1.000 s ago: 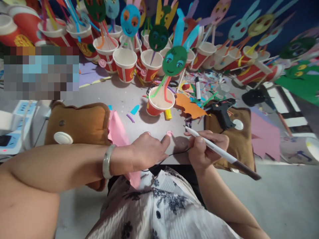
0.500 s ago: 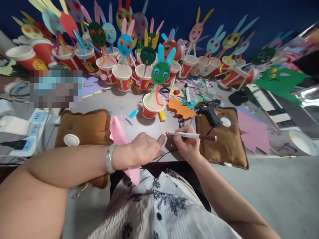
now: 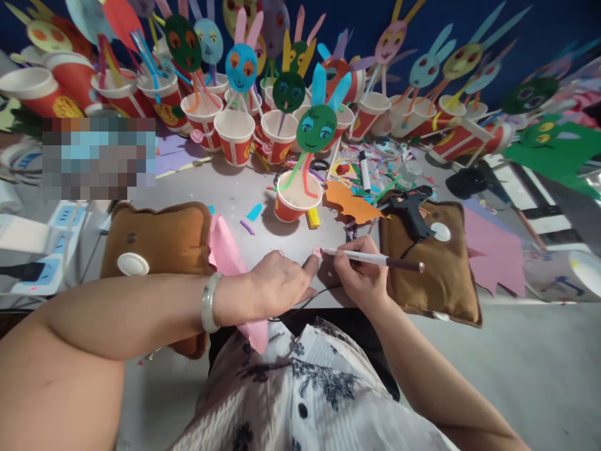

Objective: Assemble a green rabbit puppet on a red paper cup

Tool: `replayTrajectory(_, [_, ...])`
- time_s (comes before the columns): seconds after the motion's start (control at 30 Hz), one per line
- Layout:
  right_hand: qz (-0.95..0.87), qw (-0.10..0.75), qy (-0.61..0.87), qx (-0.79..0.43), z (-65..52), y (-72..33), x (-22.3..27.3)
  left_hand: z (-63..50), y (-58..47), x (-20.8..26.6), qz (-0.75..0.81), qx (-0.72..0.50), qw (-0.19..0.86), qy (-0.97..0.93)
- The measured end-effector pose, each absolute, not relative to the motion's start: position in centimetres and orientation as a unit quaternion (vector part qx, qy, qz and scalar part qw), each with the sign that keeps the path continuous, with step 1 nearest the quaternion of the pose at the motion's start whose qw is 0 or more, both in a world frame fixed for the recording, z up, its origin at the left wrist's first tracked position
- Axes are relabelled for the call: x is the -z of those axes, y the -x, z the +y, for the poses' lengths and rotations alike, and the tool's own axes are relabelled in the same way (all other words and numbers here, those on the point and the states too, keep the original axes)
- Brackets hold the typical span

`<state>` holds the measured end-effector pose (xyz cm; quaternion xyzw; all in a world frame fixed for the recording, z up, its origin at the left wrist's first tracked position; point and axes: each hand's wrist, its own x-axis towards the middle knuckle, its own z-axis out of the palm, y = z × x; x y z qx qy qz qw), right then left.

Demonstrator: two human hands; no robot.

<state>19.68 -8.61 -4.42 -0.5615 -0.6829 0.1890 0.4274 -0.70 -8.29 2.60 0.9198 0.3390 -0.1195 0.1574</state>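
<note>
The fingers of the right hand point(image 3: 364, 275) are clamped around a white pen point(image 3: 375, 258), its tip held at a small pink paper disc point(image 3: 317, 252) on which lettering can be seen. The disc is pinned to the bench point(image 3: 225, 185) by the index finger of the left hand point(image 3: 277, 285), the thumb set apart. Lettering appears to be in hand; firm pinning and a light pen tip seem called for next. Beyond, a red cup point(image 3: 286, 210) is topped by a green paper face point(image 3: 317, 130); a glue gun point(image 3: 413, 207) is rested against a brown cushion point(image 3: 436, 282).
</note>
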Motion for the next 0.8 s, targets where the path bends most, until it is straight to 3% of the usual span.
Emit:
replayTrajectory(0.57, [-0.693,0.417,0.558,-0.187,-8.6,-19.8,4.6,-8.7,0.9,-1.8,0.343,0.081,0.135,-0.926])
replayTrajectory(0.8, [-0.592,0.597,0.490,-0.231,-8.1,-19.8,3.8,-8.8,0.9,-3.7,0.344,0.120,0.118,-0.924])
